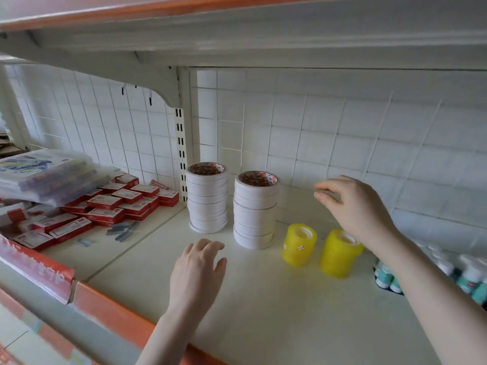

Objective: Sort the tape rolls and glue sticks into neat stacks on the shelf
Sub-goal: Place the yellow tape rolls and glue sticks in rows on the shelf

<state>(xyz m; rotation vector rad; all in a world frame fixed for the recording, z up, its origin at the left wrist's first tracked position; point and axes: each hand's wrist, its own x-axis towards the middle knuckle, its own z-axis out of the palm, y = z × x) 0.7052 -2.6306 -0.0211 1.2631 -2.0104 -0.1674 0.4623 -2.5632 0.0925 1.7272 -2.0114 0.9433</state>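
Both my hands hover over the shelf (263, 299), neither holding anything I can make out.

My left hand (197, 272) is low near the front edge, fingers relaxed and spread, just short of the two white tape stacks (207, 197) (255, 209) that stand upright side by side beyond it. My right hand (350, 206) is raised farther back, fingers loosely curled with thumb and fingertips drawn close; I cannot tell if they pinch something. Under and just left of that wrist stand two yellow rolls (299, 245) (340, 254), apart from each other. Glue sticks (469, 275) cluster to the right of my right forearm. Red boxes (110, 204) lie well left of my left hand.
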